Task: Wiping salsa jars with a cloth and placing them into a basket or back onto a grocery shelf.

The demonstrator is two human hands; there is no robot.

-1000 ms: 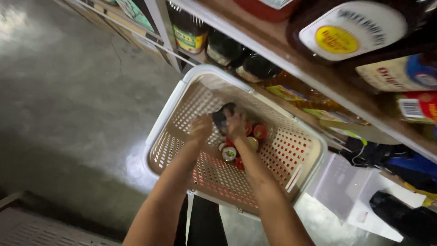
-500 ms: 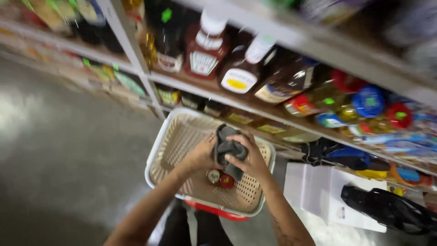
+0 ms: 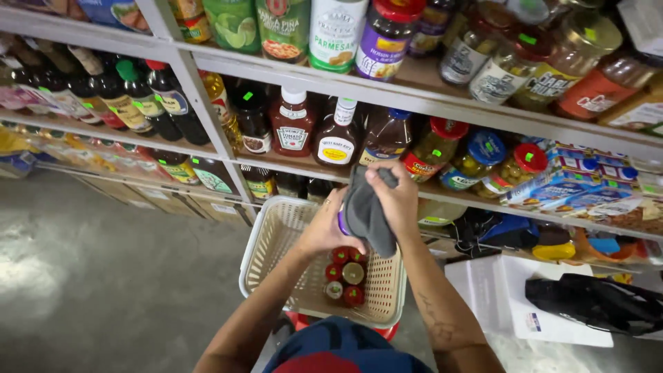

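Wiping step, by the look of it: right hand (image 3: 392, 197) presses a grey cloth (image 3: 367, 215) over a small jar (image 3: 342, 220), left hand (image 3: 324, 224) closed round it, above the cream basket (image 3: 273, 238) of red-lidded jars (image 3: 347, 275). Next calls for steady grip, turning the jar

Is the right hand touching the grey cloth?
Touching. The head view shows the right hand gripping the grey cloth at its top, fingers folded over it; no gap shows.

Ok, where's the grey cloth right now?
In the head view the grey cloth is centre frame, wrapped over an item held between the left hand and right hand, above the cream basket.
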